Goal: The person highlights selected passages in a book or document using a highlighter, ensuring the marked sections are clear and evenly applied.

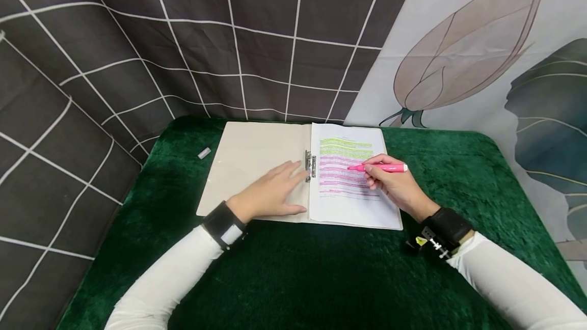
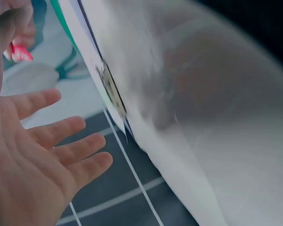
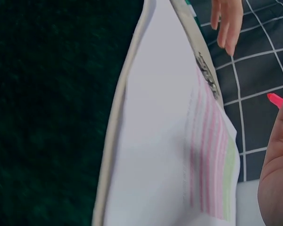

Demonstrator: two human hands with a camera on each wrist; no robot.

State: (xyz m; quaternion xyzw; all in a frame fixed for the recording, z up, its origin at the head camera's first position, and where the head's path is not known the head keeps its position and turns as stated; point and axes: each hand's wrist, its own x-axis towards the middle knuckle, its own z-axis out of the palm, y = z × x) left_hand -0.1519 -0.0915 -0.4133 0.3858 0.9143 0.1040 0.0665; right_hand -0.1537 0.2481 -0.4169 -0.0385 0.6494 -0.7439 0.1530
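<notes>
A pink highlighter (image 1: 390, 167) is pinched in my right hand (image 1: 398, 185), its tip pointing left over the printed sheet (image 1: 353, 210). Yellow-green highlighting covers the upper lines of text; pink marks run through the lines below. My left hand (image 1: 270, 192), fingers spread and holding nothing, hovers close over the bare left cover of an open cream folder (image 1: 257, 146). Its fingertips point toward the metal clip (image 1: 308, 167) at the fold. The left wrist view shows this palm and fingers (image 2: 68, 125) apart from the cover. In the right wrist view the pink tip (image 3: 275, 99) shows beyond my palm.
A small whitish block (image 1: 204, 153) lies left of the folder on the green cloth-covered table (image 1: 284, 269). Behind the table hang a dark grid-patterned cloth (image 1: 266, 55) and a pale cloth with a plant print (image 1: 458, 55).
</notes>
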